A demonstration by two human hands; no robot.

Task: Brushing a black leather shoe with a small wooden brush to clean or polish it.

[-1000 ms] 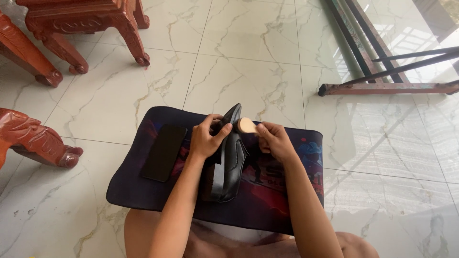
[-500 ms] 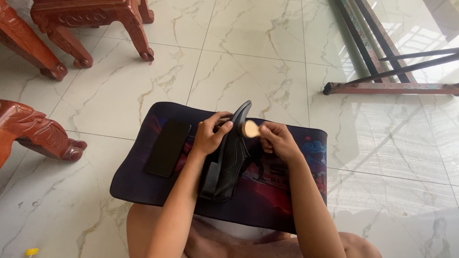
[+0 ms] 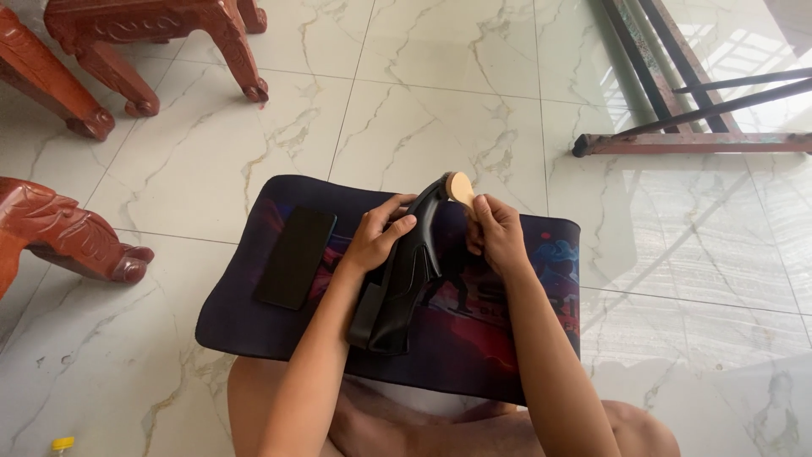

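Note:
My left hand [image 3: 377, 236] grips the side of a black shoe [image 3: 406, 271] that stands tilted on a dark printed mat [image 3: 524, 338] in front of me. My right hand [image 3: 495, 233] holds a small round tan pad [image 3: 460, 184] pressed against the shoe's upper end. A black phone [image 3: 296, 256] lies flat on the left part of the mat, apart from both hands. My bare legs show at the bottom edge.
Carved red-brown wooden furniture legs [image 3: 93, 245] stand on the marble floor at the left and top left. A dark metal frame [image 3: 694, 140] lies at the top right. A small yellow cap [image 3: 61, 443] sits at the bottom left.
The view has shifted slightly. The tan pad in my right hand has moved up along the shoe's top end; my left hand keeps its grip on the shoe.

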